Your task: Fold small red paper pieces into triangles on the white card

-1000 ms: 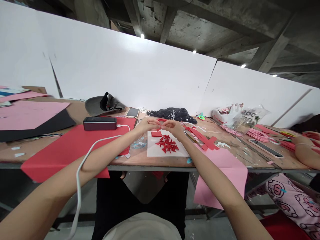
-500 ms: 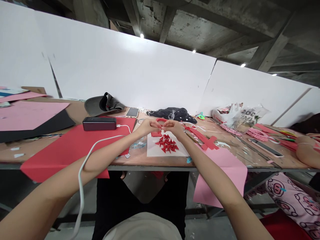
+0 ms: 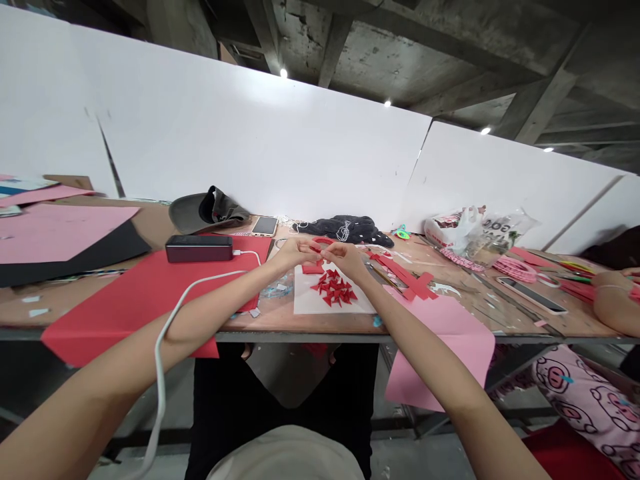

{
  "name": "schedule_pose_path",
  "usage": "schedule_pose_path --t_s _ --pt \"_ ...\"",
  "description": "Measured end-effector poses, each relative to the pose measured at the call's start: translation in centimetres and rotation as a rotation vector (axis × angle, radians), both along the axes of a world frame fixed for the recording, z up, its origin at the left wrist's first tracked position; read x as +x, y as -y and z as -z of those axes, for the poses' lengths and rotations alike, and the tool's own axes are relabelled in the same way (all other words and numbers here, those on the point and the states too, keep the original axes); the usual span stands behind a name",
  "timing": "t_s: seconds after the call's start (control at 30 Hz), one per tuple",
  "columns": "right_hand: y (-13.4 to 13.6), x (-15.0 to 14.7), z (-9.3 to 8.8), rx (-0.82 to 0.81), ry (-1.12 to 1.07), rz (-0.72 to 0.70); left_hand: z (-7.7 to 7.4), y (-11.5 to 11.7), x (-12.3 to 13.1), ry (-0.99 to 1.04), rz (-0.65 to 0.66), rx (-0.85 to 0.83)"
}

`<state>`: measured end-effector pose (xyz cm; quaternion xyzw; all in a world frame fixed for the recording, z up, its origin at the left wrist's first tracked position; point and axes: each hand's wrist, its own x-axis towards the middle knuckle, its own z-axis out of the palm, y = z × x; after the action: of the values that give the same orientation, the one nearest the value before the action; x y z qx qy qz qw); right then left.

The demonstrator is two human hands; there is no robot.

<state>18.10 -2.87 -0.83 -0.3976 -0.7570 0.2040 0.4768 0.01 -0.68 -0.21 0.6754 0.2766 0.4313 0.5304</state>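
My left hand (image 3: 294,253) and my right hand (image 3: 343,258) meet above the table, fingers pinched together on a small red paper piece (image 3: 316,248). Just below them lies a white sheet (image 3: 305,300) with a pile of several small folded red triangles (image 3: 334,289) and a red rectangle (image 3: 313,269). A white cable (image 3: 165,333) drapes over my left forearm.
A large red sheet (image 3: 125,293) with a black power bank (image 3: 199,248) lies at the left. Pink paper (image 3: 445,333) hangs off the front edge. Red strips (image 3: 407,280), a phone (image 3: 265,225), a grey cap (image 3: 205,208) and dark cloth (image 3: 345,228) sit behind. Another person's arm (image 3: 613,303) rests at the right.
My hands stayed together, fingers shifting slightly on the red piece. The other person's arm at the right drew back a little.
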Motion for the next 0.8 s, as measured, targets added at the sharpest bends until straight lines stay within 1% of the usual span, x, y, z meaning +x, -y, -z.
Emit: schedule_pose_path --t_s 0.2,0.27,0.33,0.43,0.5,0.53,0.6,0.67,0.8 --pt "-0.6 -0.1 0.5 0.149 0.163 0.117 0.2 -0.6 0.2 -0.053 0.067 0.075" --pt "-0.5 -0.3 0.5 0.193 0.214 0.117 0.3 -0.7 0.2 -0.066 0.083 0.083" --pt "-0.4 -0.5 0.5 0.206 0.216 0.096 0.3 -0.8 0.2 -0.078 0.071 0.083" --pt "-0.4 -0.5 0.4 0.105 0.096 0.039 0.2 -0.7 -0.1 -0.087 -0.003 0.063" --pt "-0.4 -0.3 0.4 -0.005 -0.055 -0.014 0.0 -0.4 -0.4 -0.036 -0.057 0.034" --pt "-0.5 -0.2 0.4 -0.059 -0.13 -0.047 -0.1 -0.2 -0.5 0.009 -0.064 0.009" --pt "-0.5 -0.1 0.3 -0.155 -0.241 -0.116 -0.4 0.0 -0.7 0.113 -0.039 -0.062" --pt "-0.4 0.0 0.3 -0.23 -0.304 -0.172 -0.6 0.2 -0.7 0.191 0.006 -0.132" --pt "-0.1 -0.2 0.0 -0.276 -0.382 -0.183 -0.7 0.4 -0.6 0.231 0.076 -0.182"
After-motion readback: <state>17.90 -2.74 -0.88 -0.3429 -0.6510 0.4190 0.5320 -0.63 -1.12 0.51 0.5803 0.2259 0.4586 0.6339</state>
